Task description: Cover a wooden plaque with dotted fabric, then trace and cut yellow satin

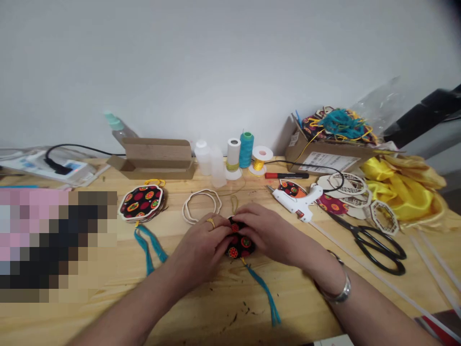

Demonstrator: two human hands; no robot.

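Near the middle of the worktop [216, 307], the left hand [201, 245] and right hand [268, 230] clamp together on a patterned ornament [239, 242], pinning it flat, likely to steady its layers, its tassel [264, 290] trailing toward the near edge.

Both hands, left hand [201, 247] and right hand [268, 230], press a patterned ornament [238, 245].
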